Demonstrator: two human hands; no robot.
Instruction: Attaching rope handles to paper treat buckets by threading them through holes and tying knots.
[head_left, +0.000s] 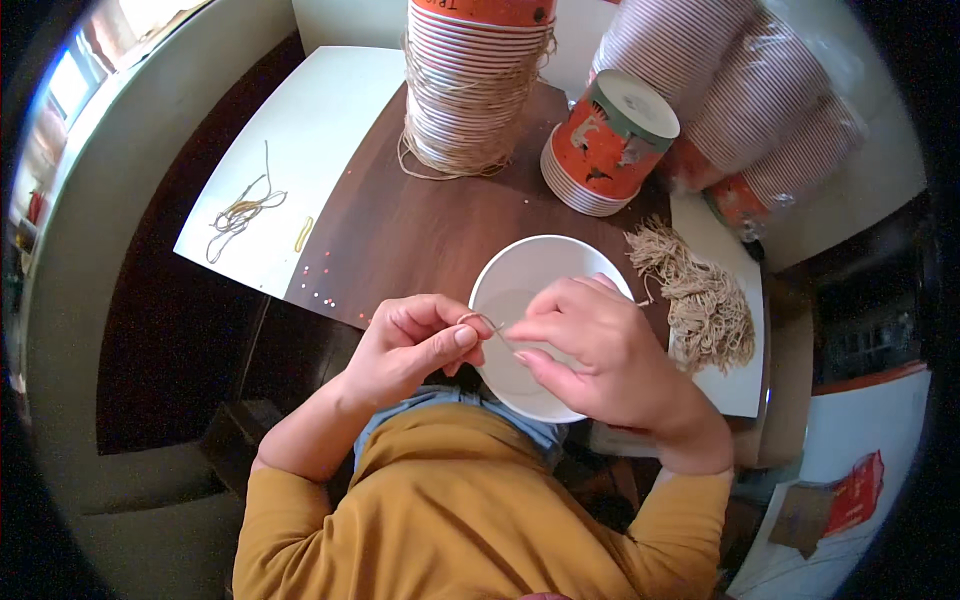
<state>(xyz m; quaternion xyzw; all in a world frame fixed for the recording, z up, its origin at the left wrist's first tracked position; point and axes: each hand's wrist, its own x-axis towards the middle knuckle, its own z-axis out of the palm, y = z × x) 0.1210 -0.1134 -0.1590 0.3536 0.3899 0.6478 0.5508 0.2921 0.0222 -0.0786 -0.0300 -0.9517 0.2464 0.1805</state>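
The paper cup is plain white inside. The tabletop is dark brown, speckled with small red and white dots near its edge. The white sheet carries tangled olive-yellow threads. The tuft of strings is pale tan. Stacked cups are orange with white ribbed rims. The sleeves are mustard yellow.

Daylit from a bright, blown-out window at far left. Soft, even light across the brown table, shadows faint. Mild glare on the white paper sheet. Heavy fisheye bending and black vignette at the rim. Centre sharp, edges smeared.
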